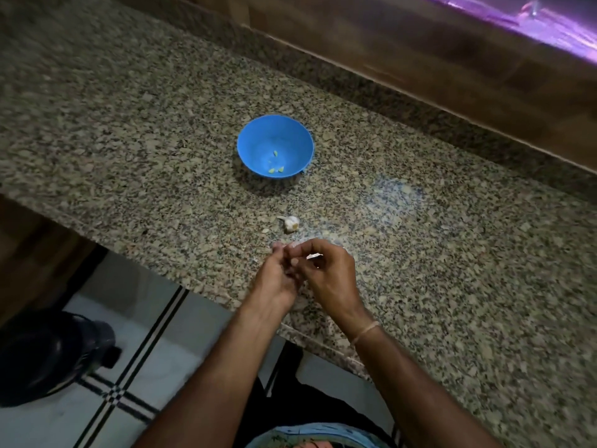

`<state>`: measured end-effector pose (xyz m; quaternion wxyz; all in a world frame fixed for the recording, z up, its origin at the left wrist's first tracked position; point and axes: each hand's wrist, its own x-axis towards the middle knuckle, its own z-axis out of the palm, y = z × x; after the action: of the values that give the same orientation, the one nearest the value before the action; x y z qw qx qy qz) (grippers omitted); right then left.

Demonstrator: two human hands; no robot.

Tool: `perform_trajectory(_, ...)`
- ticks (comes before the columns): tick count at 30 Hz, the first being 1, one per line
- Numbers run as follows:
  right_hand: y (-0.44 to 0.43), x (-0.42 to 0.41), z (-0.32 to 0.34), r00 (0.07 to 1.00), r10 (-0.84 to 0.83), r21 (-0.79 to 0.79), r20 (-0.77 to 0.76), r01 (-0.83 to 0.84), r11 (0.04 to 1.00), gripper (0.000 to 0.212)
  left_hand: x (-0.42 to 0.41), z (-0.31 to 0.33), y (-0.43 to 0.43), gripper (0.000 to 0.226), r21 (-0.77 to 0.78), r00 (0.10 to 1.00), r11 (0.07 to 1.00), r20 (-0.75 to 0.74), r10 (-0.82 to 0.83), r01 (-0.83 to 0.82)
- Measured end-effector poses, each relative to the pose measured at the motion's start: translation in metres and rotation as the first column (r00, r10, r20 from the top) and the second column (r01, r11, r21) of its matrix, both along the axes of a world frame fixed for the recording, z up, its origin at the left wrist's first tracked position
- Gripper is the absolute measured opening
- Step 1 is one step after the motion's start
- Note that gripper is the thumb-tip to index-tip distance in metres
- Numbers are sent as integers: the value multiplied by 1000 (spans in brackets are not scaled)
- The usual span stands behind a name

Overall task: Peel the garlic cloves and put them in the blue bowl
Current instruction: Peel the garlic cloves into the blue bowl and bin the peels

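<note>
Just below centre, our left hand (277, 276) and right hand (331, 274) both pinch a small garlic clove (294, 262), mostly hidden. Slippery, it may squirt onto the floor (135, 318) at lower left, well short of the blue bowl (255, 140) at centre

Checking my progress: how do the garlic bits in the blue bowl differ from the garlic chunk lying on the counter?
The small garlic pieces in the round blue bowl look bare and yellowish; the partial garlic bulb on the speckled granite counter is white, with papery skin on. The pieces are several, separate and tiny; the bulb is one larger clump. Both are garlic, lying loose.
</note>
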<state>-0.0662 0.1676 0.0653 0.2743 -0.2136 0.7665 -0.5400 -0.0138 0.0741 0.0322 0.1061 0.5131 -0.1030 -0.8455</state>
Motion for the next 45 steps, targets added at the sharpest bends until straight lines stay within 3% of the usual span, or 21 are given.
perform_trajectory(4,16,-6,-4,997,-7,-90,80,14,996,7,15,-5,-4,38,-6,999,999,-30,39,-40)
perform_trajectory(6,29,-13,-17,999,-27,-30,-44,25,999,13,26,-8,-10,32,-40,998,997,-10,66,-66)
perform_trajectory(8,42,-20,-39,955,79,159,-286,-34,987,34,37,-8,-15,31,-81,996,993,21,87,-85)
perform_trajectory(9,47,-23,-50,906,214,316,-365,-96,944,52,42,-8,-17,32,-100,995,991,31,97,-93)
perform_trajectory(11,51,-25,-72,782,471,600,-409,-159,784,79,53,-10,-20,35,-129,994,987,46,99,-92)
perform_trajectory(14,43,-14,-85,707,573,713,-416,-138,688,81,65,-13,-21,38,-136,994,988,57,88,-80)
perform_trajectory(19,15,10,-84,633,652,733,-417,-190,654,78,79,-17,-21,40,-165,992,983,80,95,-81)
perform_trajectory(25,27,-7,-82,717,552,690,-425,-138,711,77,90,-18,-20,39,-171,991,981,82,109,-94)
perform_trajectory(32,5,5,-86,603,667,724,-437,-204,659,72,89,-16,-15,39,-203,991,976,89,97,-77)
perform_trajectory(38,6,1,-85,676,597,645,-433,-230,729,71,97,-17,-16,39,-213,989,972,88,117,-96)
perform_trajectory(45,4,3,-90,555,713,676,-429,-327,660,71,93,-14,-10,37,-212,989,973,94,112,-90)
